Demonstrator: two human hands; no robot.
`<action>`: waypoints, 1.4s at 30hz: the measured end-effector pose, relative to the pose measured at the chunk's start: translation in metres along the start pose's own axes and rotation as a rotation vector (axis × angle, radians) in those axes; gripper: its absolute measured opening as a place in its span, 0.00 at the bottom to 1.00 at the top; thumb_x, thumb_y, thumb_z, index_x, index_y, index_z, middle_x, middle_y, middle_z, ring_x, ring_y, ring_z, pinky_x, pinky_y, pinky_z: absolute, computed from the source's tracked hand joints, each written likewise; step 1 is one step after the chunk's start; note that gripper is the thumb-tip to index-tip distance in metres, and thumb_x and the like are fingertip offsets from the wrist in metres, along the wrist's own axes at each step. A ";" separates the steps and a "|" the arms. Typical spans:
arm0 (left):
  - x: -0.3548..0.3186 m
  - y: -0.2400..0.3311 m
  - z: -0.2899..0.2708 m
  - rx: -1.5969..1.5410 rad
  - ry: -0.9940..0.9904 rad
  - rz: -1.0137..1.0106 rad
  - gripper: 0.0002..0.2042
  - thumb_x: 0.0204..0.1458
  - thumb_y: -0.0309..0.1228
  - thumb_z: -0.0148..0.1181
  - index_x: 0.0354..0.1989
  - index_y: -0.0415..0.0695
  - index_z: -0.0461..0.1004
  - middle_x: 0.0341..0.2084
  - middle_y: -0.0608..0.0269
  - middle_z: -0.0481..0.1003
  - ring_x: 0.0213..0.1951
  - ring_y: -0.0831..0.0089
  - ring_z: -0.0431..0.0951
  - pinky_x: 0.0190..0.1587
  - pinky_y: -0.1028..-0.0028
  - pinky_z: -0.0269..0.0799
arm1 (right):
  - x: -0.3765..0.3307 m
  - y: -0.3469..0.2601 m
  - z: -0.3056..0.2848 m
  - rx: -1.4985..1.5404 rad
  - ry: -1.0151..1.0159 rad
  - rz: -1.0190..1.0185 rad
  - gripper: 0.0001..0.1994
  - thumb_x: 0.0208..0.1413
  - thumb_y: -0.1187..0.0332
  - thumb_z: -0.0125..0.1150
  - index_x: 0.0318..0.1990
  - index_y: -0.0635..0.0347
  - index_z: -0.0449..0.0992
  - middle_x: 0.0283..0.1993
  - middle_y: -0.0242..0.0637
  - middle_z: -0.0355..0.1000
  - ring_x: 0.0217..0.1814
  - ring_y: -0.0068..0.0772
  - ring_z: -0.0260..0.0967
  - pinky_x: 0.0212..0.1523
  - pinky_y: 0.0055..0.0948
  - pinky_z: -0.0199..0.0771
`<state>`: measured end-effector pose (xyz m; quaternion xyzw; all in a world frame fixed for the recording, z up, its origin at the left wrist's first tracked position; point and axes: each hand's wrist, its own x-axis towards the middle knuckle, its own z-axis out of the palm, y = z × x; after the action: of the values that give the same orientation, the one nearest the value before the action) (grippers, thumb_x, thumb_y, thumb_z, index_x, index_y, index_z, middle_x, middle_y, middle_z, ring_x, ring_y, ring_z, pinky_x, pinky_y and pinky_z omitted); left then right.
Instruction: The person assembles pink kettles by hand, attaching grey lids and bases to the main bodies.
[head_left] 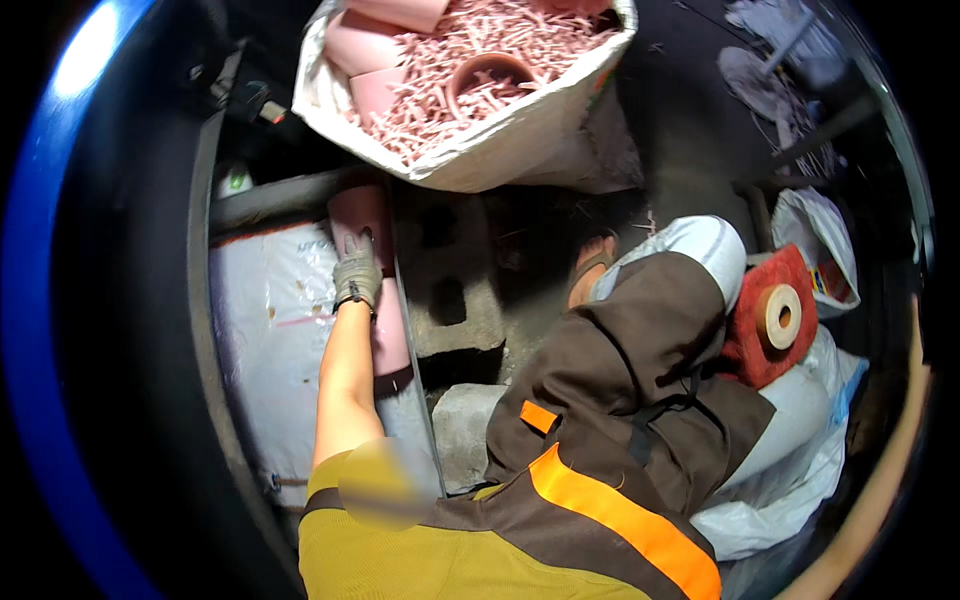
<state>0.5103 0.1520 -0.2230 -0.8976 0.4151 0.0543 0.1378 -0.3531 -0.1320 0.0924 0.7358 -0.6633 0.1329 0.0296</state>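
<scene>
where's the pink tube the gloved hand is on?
Head view, left of centre: the pink tube stands under the left hand, between the white sack and concrete block.

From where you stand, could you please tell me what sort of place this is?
Probably a small, dim workshop or recycling yard for plastic. A big white sack brims with pink plastic scraps and cones, concrete blocks lie on a dirty floor, and the gloved left hand rests on a pink cone.
</scene>
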 end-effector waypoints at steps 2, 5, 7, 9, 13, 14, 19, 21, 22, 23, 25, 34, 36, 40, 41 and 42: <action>0.032 0.017 -0.011 0.115 -0.128 0.026 0.32 0.49 0.34 0.60 0.66 0.55 0.58 0.68 0.45 0.50 0.50 0.48 0.76 0.49 0.55 0.75 | -0.006 -0.004 0.042 0.115 0.032 0.015 0.23 0.61 0.62 0.56 0.63 0.52 0.67 0.52 0.43 0.73 0.52 0.31 0.71 0.55 0.28 0.69; 0.043 0.010 -0.032 0.242 -0.112 0.117 0.30 0.53 0.34 0.57 0.66 0.49 0.58 0.67 0.37 0.49 0.59 0.45 0.66 0.54 0.57 0.73 | -0.043 -0.149 0.062 0.213 -0.021 -0.066 0.23 0.58 0.68 0.58 0.62 0.54 0.67 0.49 0.41 0.74 0.47 0.28 0.72 0.49 0.28 0.71; 0.054 -0.019 0.026 0.354 0.004 0.186 0.30 0.54 0.29 0.50 0.69 0.48 0.54 0.66 0.30 0.48 0.67 0.41 0.53 0.62 0.58 0.63 | -0.067 -0.192 0.059 0.307 -0.063 -0.116 0.23 0.57 0.69 0.59 0.62 0.55 0.68 0.49 0.41 0.73 0.46 0.28 0.72 0.48 0.28 0.71; 0.039 -0.037 0.059 0.391 0.038 0.133 0.32 0.56 0.28 0.44 0.72 0.55 0.47 0.66 0.27 0.48 0.69 0.38 0.45 0.64 0.56 0.61 | -0.081 -0.205 0.049 0.378 -0.103 -0.174 0.23 0.56 0.69 0.59 0.61 0.56 0.68 0.49 0.41 0.73 0.44 0.28 0.72 0.47 0.27 0.71; 0.021 -0.011 -0.050 0.060 0.003 0.114 0.32 0.48 0.31 0.60 0.65 0.58 0.60 0.65 0.48 0.58 0.58 0.45 0.67 0.53 0.59 0.72 | -0.116 -0.183 0.061 0.439 -0.193 0.020 0.21 0.58 0.69 0.58 0.59 0.60 0.69 0.45 0.37 0.74 0.44 0.23 0.71 0.45 0.23 0.69; 0.020 -0.015 -0.068 0.013 0.073 0.162 0.29 0.48 0.31 0.60 0.62 0.55 0.64 0.63 0.52 0.62 0.53 0.50 0.73 0.50 0.60 0.73 | -0.118 -0.176 0.064 0.488 -0.196 0.047 0.20 0.59 0.68 0.57 0.59 0.60 0.69 0.44 0.36 0.74 0.44 0.21 0.70 0.45 0.22 0.69; -0.029 0.004 -0.221 -0.211 0.443 0.536 0.18 0.50 0.26 0.55 0.52 0.51 0.73 0.45 0.57 0.77 0.43 0.55 0.78 0.44 0.61 0.75 | -0.126 -0.298 0.098 0.722 -0.382 -0.201 0.11 0.56 0.70 0.60 0.46 0.63 0.77 0.41 0.40 0.77 0.42 0.31 0.75 0.45 0.28 0.73; -0.074 0.066 -0.280 -0.138 0.326 0.544 0.18 0.50 0.24 0.54 0.51 0.49 0.73 0.43 0.56 0.78 0.41 0.54 0.79 0.43 0.62 0.75 | -0.132 -0.370 0.105 0.784 -0.275 -0.496 0.12 0.55 0.65 0.62 0.44 0.61 0.77 0.40 0.42 0.77 0.41 0.41 0.76 0.42 0.33 0.75; -0.096 0.096 -0.301 -0.113 0.227 0.559 0.19 0.49 0.23 0.55 0.52 0.47 0.74 0.41 0.54 0.78 0.40 0.54 0.79 0.43 0.64 0.75 | -0.136 -0.397 0.109 0.860 -0.192 -0.578 0.13 0.53 0.62 0.64 0.40 0.60 0.77 0.36 0.42 0.76 0.38 0.42 0.76 0.39 0.32 0.75; -0.109 0.109 -0.299 -0.089 0.264 0.679 0.17 0.49 0.24 0.55 0.49 0.46 0.74 0.38 0.54 0.78 0.38 0.54 0.80 0.40 0.64 0.75 | -0.139 -0.422 0.101 0.824 -0.144 -0.643 0.13 0.53 0.61 0.64 0.40 0.60 0.76 0.35 0.42 0.75 0.38 0.41 0.75 0.38 0.32 0.75; -0.132 0.149 -0.306 -0.016 0.267 0.884 0.13 0.48 0.28 0.57 0.44 0.46 0.76 0.33 0.54 0.78 0.35 0.54 0.80 0.37 0.64 0.76 | -0.146 -0.445 0.084 0.694 -0.114 -0.715 0.14 0.51 0.58 0.65 0.36 0.59 0.73 0.30 0.40 0.72 0.35 0.39 0.74 0.34 0.33 0.73; -0.133 0.254 -0.280 0.034 -0.181 1.349 0.19 0.50 0.31 0.56 0.53 0.47 0.72 0.44 0.62 0.76 0.42 0.64 0.78 0.45 0.70 0.74 | -0.166 -0.357 0.111 0.572 -0.457 -0.708 0.13 0.54 0.62 0.57 0.21 0.56 0.74 0.21 0.39 0.72 0.24 0.40 0.73 0.27 0.37 0.72; -0.081 0.196 -0.274 -0.182 -0.113 1.061 0.15 0.52 0.29 0.55 0.50 0.46 0.74 0.38 0.57 0.78 0.39 0.61 0.79 0.43 0.68 0.74 | -0.177 -0.332 0.084 0.920 -0.453 -0.736 0.15 0.60 0.62 0.53 0.23 0.57 0.75 0.21 0.39 0.72 0.25 0.40 0.74 0.26 0.37 0.72; -0.053 0.141 -0.297 -0.348 0.004 0.897 0.12 0.54 0.25 0.55 0.46 0.43 0.77 0.31 0.53 0.80 0.36 0.59 0.81 0.42 0.68 0.74 | -0.121 -0.333 0.045 1.301 -0.267 -0.314 0.10 0.60 0.67 0.55 0.31 0.65 0.74 0.25 0.33 0.72 0.27 0.23 0.70 0.31 0.25 0.68; -0.068 0.169 -0.311 -0.504 -0.141 0.969 0.12 0.54 0.24 0.55 0.46 0.41 0.77 0.32 0.52 0.80 0.36 0.59 0.80 0.42 0.68 0.74 | -0.080 -0.364 0.038 1.556 -0.237 -0.310 0.14 0.59 0.63 0.58 0.39 0.69 0.74 0.29 0.37 0.72 0.32 0.23 0.72 0.35 0.22 0.70; -0.086 0.195 -0.333 -0.650 -0.264 1.032 0.12 0.54 0.24 0.55 0.46 0.39 0.76 0.33 0.52 0.79 0.36 0.59 0.80 0.42 0.68 0.73 | -0.033 -0.372 0.036 1.276 -0.440 -0.399 0.22 0.56 0.59 0.62 0.49 0.70 0.72 0.36 0.42 0.75 0.40 0.28 0.74 0.42 0.23 0.71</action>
<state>0.3002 -0.0025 0.0740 -0.5632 0.7370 0.3481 -0.1362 0.0156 -0.0638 0.0990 0.7269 -0.2986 0.3361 -0.5191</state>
